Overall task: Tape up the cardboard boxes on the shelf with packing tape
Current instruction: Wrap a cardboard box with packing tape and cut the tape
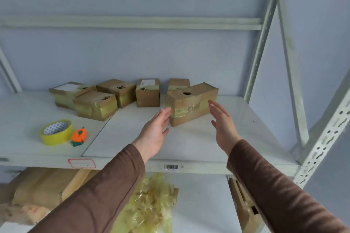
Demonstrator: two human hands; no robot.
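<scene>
Cardboard boxes stand in a loose group toward the far side of the shelf (pixel 189 138), and the nearest box (pixel 191 104), already banded with yellowish tape and showing a round hole in its top, sits skewed between the two hands. The left hand (pixel 155 134) has its fingers straight and relaxed, the tips at or just beside the box's left corner; the right hand (pixel 223 125) is likewise flat and holds nothing, its fingertips close to the right end, though contact cannot be told for certain. Four other boxes (pixel 106 102) lie further left and behind, also wrapped. The roll of packing tape (pixel 56 131) and an orange carrot-shaped cutter (pixel 79 135) rest on the near left of the shelf, well apart from both hands. If the hands squeeze unevenly, the skewed box could probably twist and knock the box just behind it, or the wrinkled tape on its front could lift. Reaching back for the roll may brush the cutter off the near edge. A red-bordered label (pixel 81 163) on the shelf's front edge reads roughly "2 2"; a barcode sticker (pixel 171 167) beside it carries a small digit, seemingly "2". A white label on one far box is unreadable.
</scene>
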